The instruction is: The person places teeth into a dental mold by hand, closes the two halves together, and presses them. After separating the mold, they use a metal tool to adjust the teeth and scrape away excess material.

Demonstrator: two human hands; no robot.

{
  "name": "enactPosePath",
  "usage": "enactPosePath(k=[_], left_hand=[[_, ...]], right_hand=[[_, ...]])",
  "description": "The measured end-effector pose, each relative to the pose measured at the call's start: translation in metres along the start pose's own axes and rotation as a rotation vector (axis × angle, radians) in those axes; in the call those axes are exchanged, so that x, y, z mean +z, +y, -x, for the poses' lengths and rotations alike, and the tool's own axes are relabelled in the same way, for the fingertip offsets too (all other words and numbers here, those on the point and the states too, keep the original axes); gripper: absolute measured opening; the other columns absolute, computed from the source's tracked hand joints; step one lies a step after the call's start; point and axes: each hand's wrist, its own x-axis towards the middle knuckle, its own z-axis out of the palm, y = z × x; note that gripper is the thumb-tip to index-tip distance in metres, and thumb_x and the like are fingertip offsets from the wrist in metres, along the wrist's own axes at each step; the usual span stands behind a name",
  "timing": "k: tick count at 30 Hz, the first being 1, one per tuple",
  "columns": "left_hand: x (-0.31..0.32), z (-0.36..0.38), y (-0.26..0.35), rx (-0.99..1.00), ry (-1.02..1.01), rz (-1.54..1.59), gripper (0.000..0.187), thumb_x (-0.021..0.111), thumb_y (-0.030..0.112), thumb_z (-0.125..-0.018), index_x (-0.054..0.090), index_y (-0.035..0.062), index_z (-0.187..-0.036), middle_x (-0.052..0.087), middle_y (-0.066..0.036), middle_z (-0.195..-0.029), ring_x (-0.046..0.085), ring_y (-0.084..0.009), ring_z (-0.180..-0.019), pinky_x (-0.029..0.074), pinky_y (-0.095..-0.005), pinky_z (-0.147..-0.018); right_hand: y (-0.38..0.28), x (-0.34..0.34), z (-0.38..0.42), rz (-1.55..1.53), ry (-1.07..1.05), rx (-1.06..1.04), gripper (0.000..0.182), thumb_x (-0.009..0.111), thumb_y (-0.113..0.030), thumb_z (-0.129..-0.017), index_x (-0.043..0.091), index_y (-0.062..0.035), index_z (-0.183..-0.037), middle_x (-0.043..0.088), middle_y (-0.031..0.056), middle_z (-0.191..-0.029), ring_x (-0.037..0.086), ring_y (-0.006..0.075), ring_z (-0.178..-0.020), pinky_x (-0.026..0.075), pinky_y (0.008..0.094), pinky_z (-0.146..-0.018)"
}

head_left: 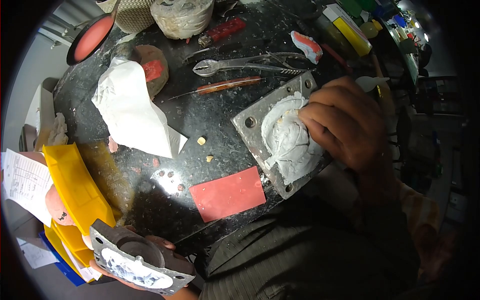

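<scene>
Low on the left, my left hand [164, 243] grips a grey metal denture flask half [182, 270], tilted, with white plaster on its face. My right hand [345, 122] is closed in a pinch at the edge of the white plaster [290, 132] in another flask half [244, 131]. That plaster is rough and folded, with small yellowish tooth-like bits along its upper edge near my fingertips. Whatever the fingertips hold is hidden. A red wax sheet [227, 194] lies just left of this flask half. Two small yellowish pieces, one a chip [201, 141], rest on the dark table.
Plaster nippers [220, 66], a wax knife [230, 85] and a red-handled tool [225, 31] lie at the back. White paper [132, 112] partly covers a plaster model [154, 70]. Yellow bins [80, 185] stand left; a red-and-white piece [306, 47] sits back right.
</scene>
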Motion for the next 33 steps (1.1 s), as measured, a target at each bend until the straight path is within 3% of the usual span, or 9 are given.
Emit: enactPosePath(k=[2, 5, 7, 17, 19, 28, 33], left_hand=[[-0.002, 0.001, 0.002, -0.012, 0.000, 0.007, 0.072, 0.053, 0.048, -0.100, 0.030, 0.0119, -0.157, 0.054, -0.032, -0.135, 0.069, -0.0308, -0.073, 0.059, -0.0321, -0.053], [-0.013, 0.004, -0.007, -0.037, -0.081, 0.081, 0.071, 0.051, 0.049, -0.101, 0.028, 0.0143, -0.159, 0.053, -0.032, -0.137, 0.071, -0.0335, -0.087, 0.061, -0.0333, -0.055], [-0.007, 0.003, -0.011, 0.158, -0.050, -0.102, 0.070, 0.048, 0.049, -0.102, 0.028, 0.0174, -0.160, 0.051, -0.033, -0.139, 0.070, -0.0375, -0.097, 0.062, -0.0345, -0.055], [0.003, 0.003, 0.005, -0.102, 0.047, 0.023, 0.077, 0.042, 0.052, -0.101, 0.009, 0.0278, -0.166, 0.040, -0.034, -0.151, 0.066, -0.0294, -0.051, 0.063, -0.0369, -0.049], [-0.012, 0.001, -0.009, 0.033, -0.043, -0.010, 0.068, 0.046, 0.047, -0.103, 0.026, 0.0192, -0.162, 0.046, -0.032, -0.148, 0.067, -0.0420, -0.106, 0.062, -0.0363, -0.056], [-0.012, 0.000, -0.010, 0.020, -0.081, 0.123, 0.067, 0.045, 0.045, -0.104, 0.027, 0.0183, -0.162, 0.045, -0.033, -0.149, 0.067, -0.0432, -0.109, 0.063, -0.0385, -0.057], [-0.016, -0.002, -0.012, -0.019, -0.120, 0.205, 0.066, 0.045, 0.045, -0.104, 0.028, 0.0172, -0.162, 0.045, -0.033, -0.149, 0.067, -0.0435, -0.109, 0.063, -0.0396, -0.057]], right_hand=[[0.003, 0.002, 0.001, 0.003, 0.014, -0.012, 0.022, 0.081, 0.003, -0.073, 0.071, 0.0009, -0.092, 0.067, 0.0125, -0.090, 0.066, 0.0306, -0.081, 0.055, 0.0393, -0.069], [0.005, 0.004, 0.005, 0.018, 0.038, -0.024, 0.022, 0.082, 0.002, -0.072, 0.072, 0.0005, -0.091, 0.068, 0.0123, -0.091, 0.066, 0.0306, -0.081, 0.055, 0.0394, -0.069], [0.005, 0.005, 0.005, 0.028, 0.048, -0.025, 0.022, 0.082, 0.002, -0.072, 0.072, 0.0004, -0.091, 0.068, 0.0122, -0.091, 0.066, 0.0305, -0.081, 0.055, 0.0394, -0.069], [0.005, 0.002, 0.001, -0.007, 0.031, -0.042, 0.022, 0.082, 0.001, -0.072, 0.072, 0.0010, -0.092, 0.068, 0.0126, -0.091, 0.067, 0.0300, -0.079, 0.055, 0.0387, -0.067], [0.002, -0.002, -0.001, -0.011, 0.006, -0.046, 0.022, 0.081, 0.001, -0.072, 0.072, 0.0014, -0.093, 0.068, 0.0125, -0.091, 0.067, 0.0297, -0.079, 0.055, 0.0384, -0.066], [-0.001, -0.005, -0.002, 0.049, -0.028, -0.015, 0.022, 0.081, 0.001, -0.072, 0.074, 0.0004, -0.093, 0.069, 0.0116, -0.091, 0.068, 0.0271, -0.079, 0.055, 0.0359, -0.064], [0.000, -0.002, -0.002, -0.078, 0.010, 0.189, 0.014, 0.082, -0.004, -0.081, 0.072, -0.0046, -0.091, 0.068, 0.0073, -0.090, 0.067, 0.0202, -0.076, 0.054, 0.0317, -0.062]])
